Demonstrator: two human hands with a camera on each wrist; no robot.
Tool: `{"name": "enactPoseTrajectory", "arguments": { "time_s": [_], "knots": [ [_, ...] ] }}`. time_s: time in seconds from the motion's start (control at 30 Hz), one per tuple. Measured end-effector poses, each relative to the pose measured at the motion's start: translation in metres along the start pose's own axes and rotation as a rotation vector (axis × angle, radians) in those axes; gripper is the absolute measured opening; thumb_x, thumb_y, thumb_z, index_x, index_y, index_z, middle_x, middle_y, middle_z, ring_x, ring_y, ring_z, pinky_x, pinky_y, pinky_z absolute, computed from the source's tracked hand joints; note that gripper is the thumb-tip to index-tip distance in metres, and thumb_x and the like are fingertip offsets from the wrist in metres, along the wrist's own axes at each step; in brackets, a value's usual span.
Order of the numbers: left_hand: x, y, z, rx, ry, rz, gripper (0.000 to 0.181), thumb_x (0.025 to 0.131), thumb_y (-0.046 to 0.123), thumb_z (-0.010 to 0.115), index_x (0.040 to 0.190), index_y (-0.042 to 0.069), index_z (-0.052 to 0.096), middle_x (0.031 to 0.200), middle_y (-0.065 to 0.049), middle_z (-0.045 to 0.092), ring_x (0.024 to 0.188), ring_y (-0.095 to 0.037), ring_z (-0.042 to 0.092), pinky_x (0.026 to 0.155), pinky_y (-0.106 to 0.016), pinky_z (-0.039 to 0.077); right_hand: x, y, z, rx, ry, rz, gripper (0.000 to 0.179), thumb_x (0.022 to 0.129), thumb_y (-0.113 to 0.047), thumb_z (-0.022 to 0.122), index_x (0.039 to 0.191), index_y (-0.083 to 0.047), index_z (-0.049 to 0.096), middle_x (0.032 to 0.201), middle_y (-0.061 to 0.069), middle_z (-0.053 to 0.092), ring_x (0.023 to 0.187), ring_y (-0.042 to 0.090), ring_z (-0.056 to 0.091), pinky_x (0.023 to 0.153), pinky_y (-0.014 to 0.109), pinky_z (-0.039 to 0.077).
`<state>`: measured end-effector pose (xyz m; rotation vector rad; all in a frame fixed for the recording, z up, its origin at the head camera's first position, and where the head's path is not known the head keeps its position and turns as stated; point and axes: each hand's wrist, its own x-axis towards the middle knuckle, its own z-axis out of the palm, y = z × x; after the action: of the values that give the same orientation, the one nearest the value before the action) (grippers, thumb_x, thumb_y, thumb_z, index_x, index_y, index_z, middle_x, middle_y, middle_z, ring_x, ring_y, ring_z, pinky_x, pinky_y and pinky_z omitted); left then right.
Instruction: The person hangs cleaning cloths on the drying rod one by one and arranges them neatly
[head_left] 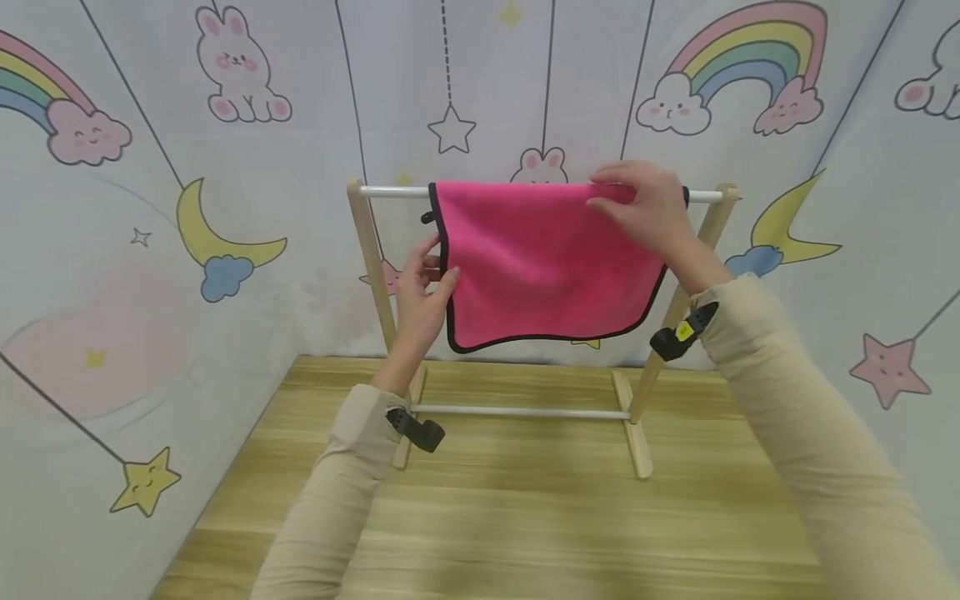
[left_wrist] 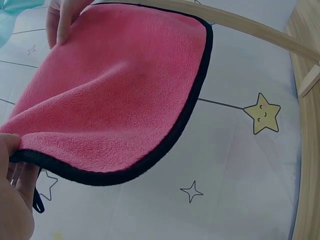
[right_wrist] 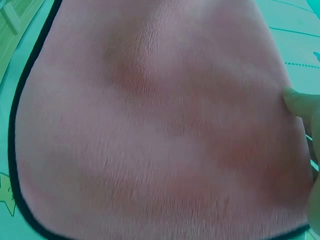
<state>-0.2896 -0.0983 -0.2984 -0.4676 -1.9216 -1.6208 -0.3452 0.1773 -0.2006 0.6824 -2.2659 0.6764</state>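
Note:
A pink towel (head_left: pixel 551 267) with black edging hangs folded over the white top bar (head_left: pixel 393 192) of a small wooden rack. My left hand (head_left: pixel 422 296) pinches its left edge, thumb in front and fingers behind. Up at the fold, near the right end, my right hand (head_left: pixel 643 204) grips the cloth with the thumb on the front side. In the left wrist view, the towel (left_wrist: pixel 120 85) shows a crease running from the left thumb (left_wrist: pixel 11 142). The right wrist view is mostly filled by the towel (right_wrist: pixel 150 125), with the right thumb (right_wrist: pixel 300 102) at its folded edge.
The rack's wooden posts (head_left: pixel 369 250) stand on feet (head_left: pixel 633 433) joined by a low white bar (head_left: pixel 521 412). Below lies a wood-grain tabletop (head_left: pixel 517 517). A white cloth backdrop (head_left: pixel 315 108) printed with rainbows, stars and rabbits rises close behind and at both sides.

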Motion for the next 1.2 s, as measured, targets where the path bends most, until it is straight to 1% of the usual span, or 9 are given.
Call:
{"name": "enactPoseTrajectory", "arguments": {
  "time_s": [0.07, 0.2, 0.33, 0.53, 0.63, 0.77, 0.93, 1.1, 1.2],
  "knots": [
    [0.002, -0.008, 0.001, -0.009, 0.000, -0.001, 0.048, 0.087, 0.001, 0.056, 0.133, 0.006, 0.042, 0.097, -0.020, 0.053, 0.080, -0.025, 0.054, 0.065, -0.016, 0.049, -0.006, 0.005, -0.005, -0.013, 0.061, -0.002, 0.034, 0.078, -0.018, 0.071, 0.110, -0.005, 0.066, 0.111, 0.011, 0.063, 0.107, 0.021, 0.056, 0.091, 0.035, 0.047],
    [0.004, -0.010, 0.000, -0.007, 0.014, 0.020, 0.048, 0.087, 0.002, 0.056, 0.132, 0.009, 0.044, 0.095, -0.016, 0.054, 0.078, -0.021, 0.054, 0.066, -0.017, 0.049, -0.022, 0.011, -0.014, 0.011, 0.202, -0.040, 0.038, 0.078, -0.014, 0.071, 0.113, -0.003, 0.062, 0.110, 0.013, 0.063, 0.104, 0.024, 0.057, 0.090, 0.034, 0.048],
    [0.004, -0.008, -0.001, 0.003, 0.030, 0.041, 0.048, 0.087, 0.002, 0.056, 0.132, 0.009, 0.044, 0.093, -0.014, 0.054, 0.077, -0.020, 0.054, 0.067, -0.018, 0.050, -0.044, 0.018, -0.020, 0.050, 0.299, -0.063, 0.041, 0.075, -0.006, 0.072, 0.114, -0.001, 0.061, 0.108, 0.014, 0.063, 0.100, 0.026, 0.057, 0.088, 0.025, 0.046],
    [0.001, -0.008, 0.000, 0.003, 0.031, 0.022, 0.048, 0.087, 0.001, 0.056, 0.132, 0.009, 0.044, 0.093, -0.012, 0.054, 0.077, -0.018, 0.055, 0.067, -0.017, 0.050, -0.083, 0.038, -0.019, 0.111, 0.306, -0.014, 0.047, 0.070, 0.002, 0.075, 0.114, 0.002, 0.059, 0.108, 0.016, 0.061, 0.096, 0.022, 0.056, 0.080, 0.014, 0.040],
    [0.001, -0.009, 0.000, -0.013, 0.035, 0.023, 0.048, 0.086, 0.001, 0.057, 0.132, 0.009, 0.044, 0.092, -0.012, 0.053, 0.076, -0.017, 0.055, 0.067, -0.017, 0.050, -0.100, 0.048, -0.016, 0.147, 0.295, 0.072, 0.050, 0.071, 0.002, 0.074, 0.118, 0.000, 0.057, 0.109, 0.016, 0.060, 0.096, 0.012, 0.054, 0.078, 0.011, 0.040],
    [0.000, -0.010, 0.001, -0.024, 0.036, 0.020, 0.049, 0.086, 0.001, 0.057, 0.133, 0.010, 0.044, 0.092, -0.012, 0.053, 0.075, -0.013, 0.054, 0.066, -0.016, 0.050, -0.116, 0.054, -0.008, 0.194, 0.238, 0.206, 0.054, 0.076, -0.004, 0.072, 0.126, -0.004, 0.051, 0.113, 0.016, 0.058, 0.097, 0.001, 0.052, 0.078, 0.010, 0.042],
    [-0.001, -0.005, 0.000, -0.028, 0.025, 0.006, 0.050, 0.087, 0.000, 0.057, 0.134, 0.007, 0.042, 0.094, -0.017, 0.053, 0.075, -0.011, 0.053, 0.066, -0.015, 0.049, -0.124, 0.056, 0.003, 0.331, 0.184, 0.298, 0.054, 0.082, -0.004, 0.065, 0.131, -0.002, 0.043, 0.111, 0.013, 0.056, 0.094, -0.003, 0.053, 0.080, 0.010, 0.045],
    [-0.006, 0.016, -0.001, -0.010, 0.018, -0.015, 0.049, 0.086, -0.003, 0.055, 0.133, 0.001, 0.041, 0.093, -0.018, 0.052, 0.075, -0.012, 0.052, 0.066, -0.013, 0.047, -0.123, 0.048, 0.007, 0.522, 0.215, 0.307, 0.044, 0.085, 0.006, 0.055, 0.126, 0.011, 0.041, 0.100, -0.005, 0.054, 0.087, -0.003, 0.055, 0.077, 0.008, 0.044],
    [-0.008, 0.024, -0.001, 0.010, 0.020, -0.021, 0.049, 0.086, -0.003, 0.055, 0.133, 0.001, 0.040, 0.092, -0.017, 0.052, 0.076, -0.013, 0.053, 0.066, -0.012, 0.047, -0.120, 0.038, 0.006, 0.566, 0.239, 0.311, 0.042, 0.084, 0.008, 0.056, 0.123, 0.014, 0.043, 0.095, -0.010, 0.054, 0.082, -0.002, 0.055, 0.074, 0.008, 0.045]
  ]
}}
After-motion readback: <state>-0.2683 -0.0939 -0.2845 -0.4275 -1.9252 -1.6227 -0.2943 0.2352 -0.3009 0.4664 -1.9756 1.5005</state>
